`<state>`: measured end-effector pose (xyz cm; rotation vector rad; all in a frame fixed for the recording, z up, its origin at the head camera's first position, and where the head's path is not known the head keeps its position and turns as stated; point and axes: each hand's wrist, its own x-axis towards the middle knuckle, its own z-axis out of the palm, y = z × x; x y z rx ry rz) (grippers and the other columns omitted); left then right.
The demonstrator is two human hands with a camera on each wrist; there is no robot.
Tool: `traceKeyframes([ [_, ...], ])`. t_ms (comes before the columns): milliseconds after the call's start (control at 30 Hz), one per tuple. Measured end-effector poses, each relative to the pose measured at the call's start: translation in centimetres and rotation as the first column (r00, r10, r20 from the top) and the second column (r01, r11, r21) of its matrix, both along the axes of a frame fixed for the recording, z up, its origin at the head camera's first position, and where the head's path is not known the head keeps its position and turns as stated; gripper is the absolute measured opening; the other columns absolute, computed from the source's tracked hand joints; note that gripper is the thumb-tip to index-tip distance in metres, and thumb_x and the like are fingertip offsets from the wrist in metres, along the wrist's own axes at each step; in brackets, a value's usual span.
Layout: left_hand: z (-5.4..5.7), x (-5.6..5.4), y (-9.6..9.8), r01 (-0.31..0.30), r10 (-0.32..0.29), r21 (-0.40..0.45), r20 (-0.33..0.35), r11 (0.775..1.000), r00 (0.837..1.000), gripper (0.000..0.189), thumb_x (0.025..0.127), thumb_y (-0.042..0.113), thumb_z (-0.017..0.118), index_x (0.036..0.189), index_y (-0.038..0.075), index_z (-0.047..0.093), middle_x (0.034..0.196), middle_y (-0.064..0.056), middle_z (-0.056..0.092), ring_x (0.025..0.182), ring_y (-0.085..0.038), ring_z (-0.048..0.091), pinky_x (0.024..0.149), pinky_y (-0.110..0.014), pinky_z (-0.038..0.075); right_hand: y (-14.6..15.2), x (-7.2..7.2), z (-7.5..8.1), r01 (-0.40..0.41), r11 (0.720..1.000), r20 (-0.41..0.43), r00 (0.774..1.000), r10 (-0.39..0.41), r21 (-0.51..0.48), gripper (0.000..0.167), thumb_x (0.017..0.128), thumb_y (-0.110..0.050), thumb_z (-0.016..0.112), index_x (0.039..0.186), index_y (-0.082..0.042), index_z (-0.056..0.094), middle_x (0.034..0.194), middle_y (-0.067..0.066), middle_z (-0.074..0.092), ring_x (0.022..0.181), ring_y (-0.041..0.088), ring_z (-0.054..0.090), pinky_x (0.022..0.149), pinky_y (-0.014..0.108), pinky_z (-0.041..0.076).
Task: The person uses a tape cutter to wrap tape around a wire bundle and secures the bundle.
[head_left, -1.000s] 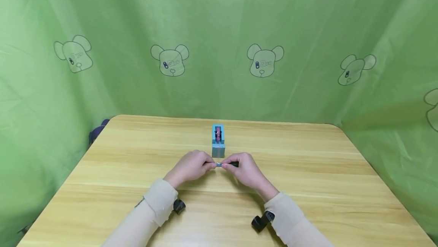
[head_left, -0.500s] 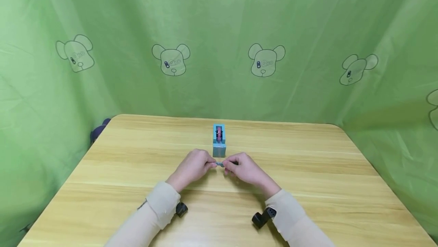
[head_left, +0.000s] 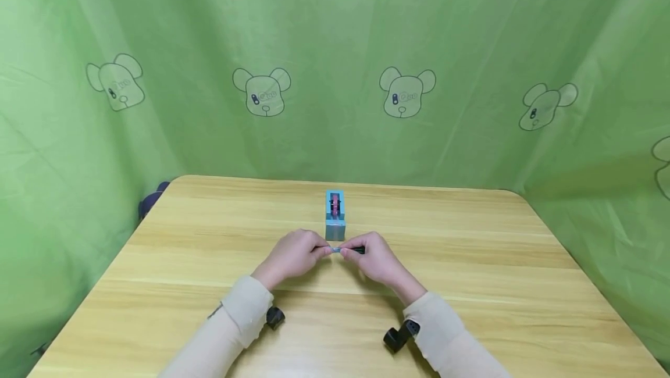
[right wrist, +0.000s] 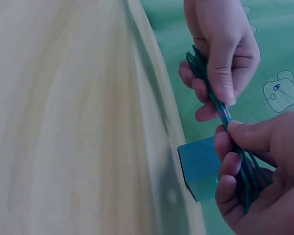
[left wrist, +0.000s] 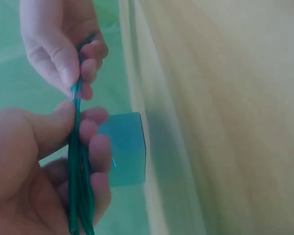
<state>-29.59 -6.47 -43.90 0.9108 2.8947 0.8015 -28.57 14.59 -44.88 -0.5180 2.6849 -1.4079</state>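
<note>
A bundle of dark green cord (left wrist: 77,171), folded into several strands, runs between both hands. Clear shiny tape (right wrist: 225,112) wraps its middle. My left hand (head_left: 294,255) pinches the bundle on the left side of the tape, thumb against the forefinger. On the other side my right hand (head_left: 378,257) pinches it close by, and loose strands lie over the curled fingers in the right wrist view. Just beyond the hands stands a blue tape dispenser (head_left: 335,229) with a pinkish roll (head_left: 335,204) inside; in the wrist views only its front block shows.
The hands are above a light wood-grain table (head_left: 183,232). Green curtain (head_left: 335,145) printed with bear heads surrounds its far and side edges. A dark purple object (head_left: 150,200) peeks out past the left edge. Black wrist cameras (head_left: 400,336) stick out from the sleeves.
Half a second ago the right fingers were turned over the bundle, hiding its right end; now they have rolled back and the dark end shows again. Left hand and dispenser stay nearly in place.
</note>
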Motion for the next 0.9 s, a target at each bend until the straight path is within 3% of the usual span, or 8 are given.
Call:
traceKeyframes([
  [167,0.27,-0.43,-0.35,0.054,-0.051,-0.029,0.084,0.998,0.995,0.024,0.103,0.026,0.056,0.090,0.014,0.072,0.061,0.009,0.055,0.052,-0.007,0.045,0.057,-0.026,0.043,-0.19,0.21,-0.12,0.024,0.999,-0.042,0.999,-0.023,0.025,0.011,0.092,-0.010,0.070,0.097,-0.015,0.079,0.099,0.000,0.074,0.102,0.021,0.067,0.092,0.045,0.051],
  [333,0.44,-0.67,-0.39,0.068,-0.066,-0.049,0.036,0.996,0.997,0.022,0.101,0.026,0.059,0.090,0.014,0.074,0.065,0.008,0.059,0.054,-0.006,0.046,0.058,-0.026,0.043,-0.26,0.33,-0.10,0.024,0.999,-0.071,0.997,-0.022,0.021,0.011,0.093,-0.011,0.070,0.099,-0.014,0.079,0.099,0.000,0.073,0.102,0.022,0.067,0.093,0.045,0.050],
  [567,0.11,-0.66,-0.22,0.065,-0.065,0.031,0.015,0.997,0.998,0.018,0.097,0.022,0.065,0.093,0.009,0.078,0.079,0.000,0.070,0.058,-0.007,0.049,0.061,-0.026,0.046,-0.09,0.17,0.00,0.006,1.000,-0.040,0.999,-0.007,-0.013,0.014,0.096,-0.013,0.066,0.103,-0.010,0.077,0.104,0.005,0.073,0.104,0.024,0.066,0.093,0.044,0.050],
  [800,-0.15,-0.63,-0.13,0.056,-0.056,0.061,-0.007,0.997,0.998,0.016,0.095,0.019,0.067,0.098,0.008,0.079,0.088,0.000,0.074,0.059,-0.005,0.051,0.059,-0.022,0.047,0.02,-0.04,-0.04,0.012,0.999,-0.003,1.000,-0.012,-0.031,0.017,0.098,-0.015,0.063,0.104,-0.008,0.077,0.101,0.006,0.073,0.098,0.022,0.067,0.092,0.046,0.050],
  [900,-0.14,-0.65,-0.09,0.056,-0.054,0.067,-0.020,0.996,0.998,0.015,0.094,0.018,0.068,0.097,0.008,0.080,0.089,0.000,0.074,0.062,-0.004,0.055,0.060,-0.021,0.048,0.18,-0.18,0.00,-0.008,1.000,0.009,1.000,0.009,-0.014,0.017,0.099,-0.015,0.062,0.102,-0.007,0.077,0.096,0.007,0.073,0.078,0.017,0.064,0.077,0.037,0.053],
])
